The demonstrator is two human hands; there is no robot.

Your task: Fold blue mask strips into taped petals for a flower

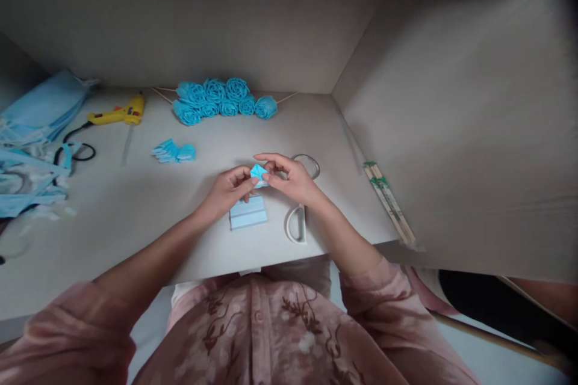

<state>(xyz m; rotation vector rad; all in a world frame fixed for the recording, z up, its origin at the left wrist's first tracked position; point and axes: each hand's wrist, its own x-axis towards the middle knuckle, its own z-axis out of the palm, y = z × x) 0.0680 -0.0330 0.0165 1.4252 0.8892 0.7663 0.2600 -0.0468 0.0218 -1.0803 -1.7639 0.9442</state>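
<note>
A small folded piece of blue mask fabric [259, 172], pointed at its top, is pinched between both hands above the table. My left hand [232, 188] grips its left side between thumb and fingers. On the right side, my right hand [289, 177] holds it by thumb and fingers, with the index finger stretched out over it. Below the hands lies a pale blue pleated sheet [248, 215]. A white half-ring scissor handle [295, 225] shows beside my right wrist, the rest hidden under it. Behind that hand is a round ring [316, 163], partly covered.
Several blue fabric roses [214, 99] line the back of the table. A small stack of folded blue pieces [174, 151] lies left of centre. A yellow glue gun [120, 113], blue face masks [49, 105] and cut scraps [34, 177] are at left. Wrapped sticks [389, 204] lie along the right wall.
</note>
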